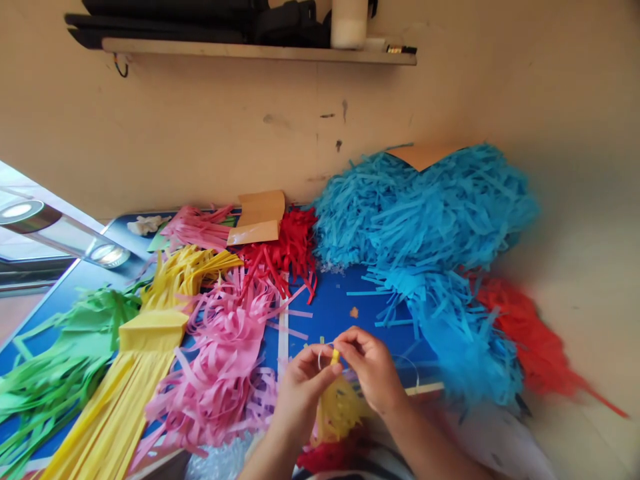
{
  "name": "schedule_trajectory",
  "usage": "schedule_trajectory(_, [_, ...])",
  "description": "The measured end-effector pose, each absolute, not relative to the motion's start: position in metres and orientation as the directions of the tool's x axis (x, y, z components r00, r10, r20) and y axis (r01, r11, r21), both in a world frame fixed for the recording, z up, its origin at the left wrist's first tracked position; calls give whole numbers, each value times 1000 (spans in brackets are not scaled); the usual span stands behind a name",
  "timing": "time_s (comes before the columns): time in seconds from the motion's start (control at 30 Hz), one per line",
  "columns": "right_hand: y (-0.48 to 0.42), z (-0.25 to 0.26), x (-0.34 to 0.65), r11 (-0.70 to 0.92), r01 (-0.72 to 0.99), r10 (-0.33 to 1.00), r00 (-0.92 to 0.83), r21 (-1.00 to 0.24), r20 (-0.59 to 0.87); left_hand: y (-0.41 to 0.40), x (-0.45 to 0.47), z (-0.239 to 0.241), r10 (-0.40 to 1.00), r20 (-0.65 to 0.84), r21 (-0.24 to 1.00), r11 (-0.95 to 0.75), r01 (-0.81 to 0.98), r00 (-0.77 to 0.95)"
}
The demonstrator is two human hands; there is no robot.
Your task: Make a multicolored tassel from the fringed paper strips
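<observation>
Near the table's front edge, my left hand (313, 377) pinches the small twisted top of a yellow tissue-paper tassel (340, 410). The tassel's fringe hangs down between my wrists. Close beside it, my right hand (369, 367) has its thumb and fingers pressed together on a thin white string (321, 360). That string makes a small loop by my left fingers, and a curved length of it (416, 370) shows to the right of my right hand. Red fringe (330, 455) lies below the yellow tassel, over my lap.
Fringed tissue paper covers much of the blue table (325, 300): green (75, 353), yellow (150, 340), pink (225, 360), red (293, 247) and a large blue heap (425, 213). A brown cardboard piece (260, 210) stands behind. Overhead runs a wall shelf (260, 52).
</observation>
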State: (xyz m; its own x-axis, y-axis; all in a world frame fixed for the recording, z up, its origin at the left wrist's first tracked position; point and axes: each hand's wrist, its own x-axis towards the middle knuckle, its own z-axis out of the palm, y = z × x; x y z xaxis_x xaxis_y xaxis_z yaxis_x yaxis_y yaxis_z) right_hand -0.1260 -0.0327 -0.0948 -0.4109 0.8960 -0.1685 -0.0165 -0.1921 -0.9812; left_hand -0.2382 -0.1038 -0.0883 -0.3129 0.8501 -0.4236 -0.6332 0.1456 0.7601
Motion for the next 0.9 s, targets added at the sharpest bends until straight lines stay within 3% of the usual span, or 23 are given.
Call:
schedule_trajectory(0.27, [-32,-82,-116,170,192,933,-347,-967,95,-105,-246,-85,795,-562,656,261,-708,-229])
schedule_trajectory(0.4, [-41,-72,-116,441,314,890,-273,-841,365,-102,-245,-81,794,-571,579,209,-788,-209])
schedule_trajectory(0.5, [-46,-68,-117,548,357,837,-231,-757,497,-102,-242,-79,803,-562,541,174,-823,-199])
schedule_trajectory(0.77, [-48,-71,-123,546,367,838,-250,-753,485,-103,-237,-74,779,-578,517,118,-848,-244])
schedule_trajectory(0.9, [-50,-78,-124,430,305,888,-313,-850,337,-103,-236,-77,770,-550,599,93,-795,-324])
